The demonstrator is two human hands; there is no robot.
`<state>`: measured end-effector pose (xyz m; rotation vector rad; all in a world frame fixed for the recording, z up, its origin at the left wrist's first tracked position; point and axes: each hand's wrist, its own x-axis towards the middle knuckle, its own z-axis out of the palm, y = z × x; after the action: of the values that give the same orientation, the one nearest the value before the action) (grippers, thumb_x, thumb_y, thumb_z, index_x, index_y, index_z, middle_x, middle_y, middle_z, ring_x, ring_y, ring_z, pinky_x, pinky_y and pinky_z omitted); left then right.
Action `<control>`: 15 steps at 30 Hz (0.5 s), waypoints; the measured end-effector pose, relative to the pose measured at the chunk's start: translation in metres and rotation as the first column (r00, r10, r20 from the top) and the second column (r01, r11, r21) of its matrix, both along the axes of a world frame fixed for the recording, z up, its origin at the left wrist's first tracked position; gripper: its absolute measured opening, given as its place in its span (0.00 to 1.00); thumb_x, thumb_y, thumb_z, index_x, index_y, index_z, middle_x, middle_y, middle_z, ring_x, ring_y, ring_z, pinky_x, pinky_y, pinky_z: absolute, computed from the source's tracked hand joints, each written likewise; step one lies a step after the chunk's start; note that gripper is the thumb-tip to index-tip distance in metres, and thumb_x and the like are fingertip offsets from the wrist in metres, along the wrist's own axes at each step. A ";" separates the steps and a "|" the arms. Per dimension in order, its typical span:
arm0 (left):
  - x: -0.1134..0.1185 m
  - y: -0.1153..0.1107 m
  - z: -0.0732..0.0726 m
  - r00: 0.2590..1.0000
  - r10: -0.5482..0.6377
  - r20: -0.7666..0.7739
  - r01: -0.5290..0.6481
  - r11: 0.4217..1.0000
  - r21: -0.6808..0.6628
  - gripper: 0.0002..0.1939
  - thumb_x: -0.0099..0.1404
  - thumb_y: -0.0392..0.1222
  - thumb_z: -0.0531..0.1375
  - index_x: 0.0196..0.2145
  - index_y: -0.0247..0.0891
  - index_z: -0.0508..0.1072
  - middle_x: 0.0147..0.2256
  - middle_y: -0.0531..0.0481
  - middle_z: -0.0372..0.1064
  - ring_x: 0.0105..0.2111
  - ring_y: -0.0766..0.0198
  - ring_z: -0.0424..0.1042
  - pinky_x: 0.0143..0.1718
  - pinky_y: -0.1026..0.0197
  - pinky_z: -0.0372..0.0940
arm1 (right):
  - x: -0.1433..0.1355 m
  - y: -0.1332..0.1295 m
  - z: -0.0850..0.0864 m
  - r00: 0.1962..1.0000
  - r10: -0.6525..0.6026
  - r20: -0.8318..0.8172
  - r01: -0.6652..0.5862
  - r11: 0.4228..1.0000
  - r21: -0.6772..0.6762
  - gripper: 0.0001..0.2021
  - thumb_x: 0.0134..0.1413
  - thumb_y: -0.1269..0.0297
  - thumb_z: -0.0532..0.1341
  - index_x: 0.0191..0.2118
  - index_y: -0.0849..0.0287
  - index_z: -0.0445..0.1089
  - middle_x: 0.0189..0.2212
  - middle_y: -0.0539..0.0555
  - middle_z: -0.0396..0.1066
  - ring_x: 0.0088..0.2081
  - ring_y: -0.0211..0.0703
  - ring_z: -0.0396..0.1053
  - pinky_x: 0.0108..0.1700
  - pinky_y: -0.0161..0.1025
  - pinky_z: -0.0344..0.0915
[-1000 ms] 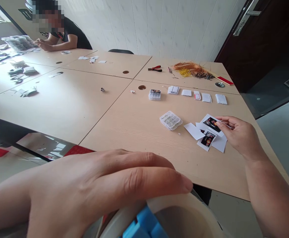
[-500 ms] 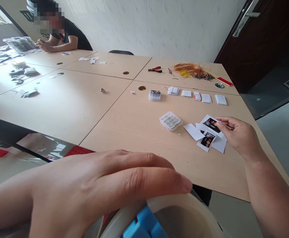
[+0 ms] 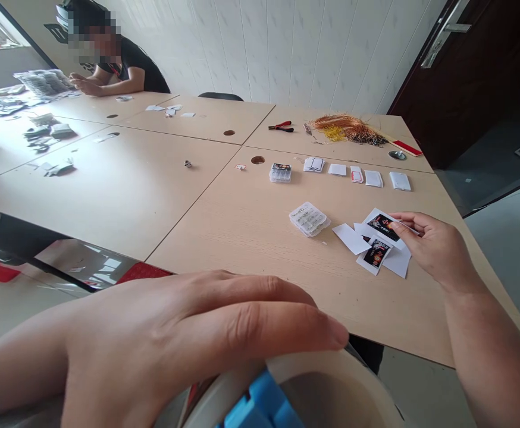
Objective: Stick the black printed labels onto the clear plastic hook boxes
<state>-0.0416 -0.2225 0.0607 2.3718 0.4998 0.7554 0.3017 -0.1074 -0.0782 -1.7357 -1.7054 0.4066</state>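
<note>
Close to the camera, my left hand (image 3: 188, 339) is curved over the top of a large cream tape roll (image 3: 313, 359) with a blue plastic piece (image 3: 260, 404) at its side. Its fingers lie against the roll, and the underside of the grip is hidden. At the right of the table, my right hand (image 3: 438, 249) pinches a white card with a black printed picture (image 3: 382, 229) between thumb and fingers. Under it lie a second printed card (image 3: 376, 254) and some plain white cards (image 3: 350, 238). Left of these sits a clear plastic box of small metal pieces (image 3: 309, 219).
Behind stand another clear box (image 3: 280, 173) and a row of white card stacks (image 3: 373, 178). Farther back lie red-and-black pliers (image 3: 281, 126) and a bundle of orange strands (image 3: 347, 128). A person in black (image 3: 137, 65) sits at the far left near plastic bags (image 3: 46, 83).
The whole view has shifted slightly, so the table things appear a little to the right and lower. Both hands keep their grips; the right hand still pinches the printed card.
</note>
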 end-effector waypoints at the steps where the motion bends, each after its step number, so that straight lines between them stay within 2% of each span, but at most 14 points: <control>1: 0.009 -0.006 0.006 0.982 0.189 0.022 -0.189 0.982 -0.001 0.31 0.63 0.53 0.44 0.56 0.41 0.72 0.46 0.55 0.80 0.45 0.64 0.81 0.45 0.70 0.70 | 0.000 0.000 0.000 1.000 -0.006 -0.001 0.006 1.000 -0.009 0.05 0.64 0.66 0.65 0.44 0.61 0.75 0.37 0.51 0.77 0.38 0.42 0.76 0.45 0.45 0.74; 2: 0.020 -0.014 0.011 0.932 0.362 0.024 -0.363 0.932 0.014 0.29 0.63 0.56 0.45 0.52 0.44 0.75 0.41 0.55 0.81 0.43 0.64 0.82 0.45 0.70 0.70 | 0.001 0.000 0.000 1.000 -0.011 -0.002 0.011 1.000 -0.018 0.05 0.64 0.67 0.65 0.44 0.61 0.75 0.37 0.51 0.77 0.38 0.42 0.76 0.45 0.46 0.74; 4: 0.039 -0.029 0.016 0.813 0.581 0.035 -0.583 0.812 0.046 0.28 0.63 0.61 0.46 0.45 0.46 0.79 0.36 0.54 0.82 0.38 0.61 0.83 0.43 0.69 0.71 | 0.001 0.001 -0.001 1.000 -0.017 -0.007 0.017 0.999 -0.030 0.05 0.64 0.67 0.65 0.44 0.60 0.75 0.38 0.51 0.78 0.39 0.42 0.76 0.46 0.46 0.74; 6: 0.046 -0.040 0.011 0.736 0.677 0.020 -0.676 0.733 0.070 0.28 0.62 0.65 0.47 0.40 0.49 0.80 0.33 0.57 0.81 0.34 0.59 0.83 0.39 0.66 0.74 | 0.002 0.001 -0.001 1.000 -0.018 -0.013 0.018 0.999 -0.036 0.06 0.64 0.68 0.65 0.45 0.60 0.75 0.39 0.52 0.78 0.39 0.42 0.76 0.46 0.45 0.74; 7: 0.042 -0.043 0.004 0.713 0.701 -0.006 -0.698 0.711 0.091 0.29 0.61 0.68 0.47 0.39 0.50 0.80 0.32 0.58 0.81 0.33 0.57 0.84 0.37 0.63 0.75 | 0.002 0.001 -0.001 1.000 -0.017 -0.016 0.016 0.999 -0.038 0.06 0.64 0.68 0.65 0.45 0.60 0.75 0.39 0.52 0.78 0.39 0.42 0.76 0.45 0.45 0.74; 9: 0.018 -0.044 -0.019 0.697 0.714 -0.062 -0.701 0.698 0.147 0.32 0.57 0.72 0.48 0.39 0.51 0.81 0.33 0.56 0.81 0.34 0.52 0.84 0.34 0.57 0.77 | 0.002 0.000 -0.002 1.000 -0.014 -0.021 0.013 0.999 -0.039 0.06 0.64 0.68 0.65 0.45 0.60 0.75 0.39 0.51 0.78 0.38 0.41 0.76 0.44 0.44 0.74; 11: -0.021 -0.042 -0.048 0.712 0.697 -0.080 -0.668 0.709 0.226 0.33 0.52 0.73 0.52 0.40 0.50 0.83 0.35 0.52 0.80 0.36 0.46 0.83 0.35 0.53 0.78 | 0.003 0.000 -0.002 1.000 -0.011 -0.025 0.010 0.999 -0.038 0.06 0.64 0.68 0.65 0.45 0.60 0.75 0.38 0.51 0.78 0.37 0.41 0.76 0.43 0.44 0.74; 12: -0.044 -0.041 -0.063 0.746 0.653 -0.131 -0.625 0.755 0.199 0.31 0.49 0.73 0.55 0.38 0.51 0.83 0.34 0.52 0.80 0.37 0.45 0.83 0.34 0.52 0.78 | 0.003 0.000 -0.002 1.000 -0.010 -0.025 0.009 0.999 -0.037 0.06 0.64 0.67 0.65 0.45 0.60 0.75 0.37 0.51 0.78 0.37 0.41 0.76 0.43 0.44 0.74; 13: -0.065 -0.040 -0.076 0.789 0.579 -0.203 -0.568 0.815 0.114 0.32 0.45 0.74 0.56 0.36 0.51 0.83 0.33 0.51 0.80 0.37 0.42 0.82 0.33 0.50 0.78 | 0.004 0.001 -0.003 1.000 -0.008 -0.025 0.007 0.999 -0.036 0.06 0.64 0.67 0.65 0.45 0.60 0.75 0.37 0.51 0.77 0.37 0.41 0.76 0.43 0.44 0.74; 14: -0.085 -0.040 -0.088 0.799 0.540 -0.265 -0.552 0.833 0.033 0.33 0.44 0.74 0.56 0.35 0.50 0.83 0.34 0.50 0.80 0.40 0.40 0.82 0.35 0.48 0.78 | 0.004 0.001 -0.003 1.000 -0.008 -0.024 0.007 0.999 -0.034 0.06 0.64 0.67 0.65 0.45 0.60 0.75 0.37 0.51 0.77 0.37 0.41 0.76 0.43 0.44 0.74; 15: -0.100 -0.040 -0.097 0.732 0.627 -0.267 -0.650 0.760 0.001 0.34 0.43 0.75 0.55 0.35 0.50 0.82 0.34 0.48 0.79 0.43 0.37 0.81 0.40 0.44 0.77 | 0.005 0.001 -0.003 1.000 -0.006 -0.022 0.006 0.999 -0.032 0.06 0.64 0.66 0.65 0.45 0.60 0.75 0.38 0.51 0.77 0.37 0.41 0.76 0.43 0.44 0.74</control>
<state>-0.1417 -0.2624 -0.0364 2.2044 1.4903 0.6850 0.3065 -0.1063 -0.0817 -1.7522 -1.6861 0.4511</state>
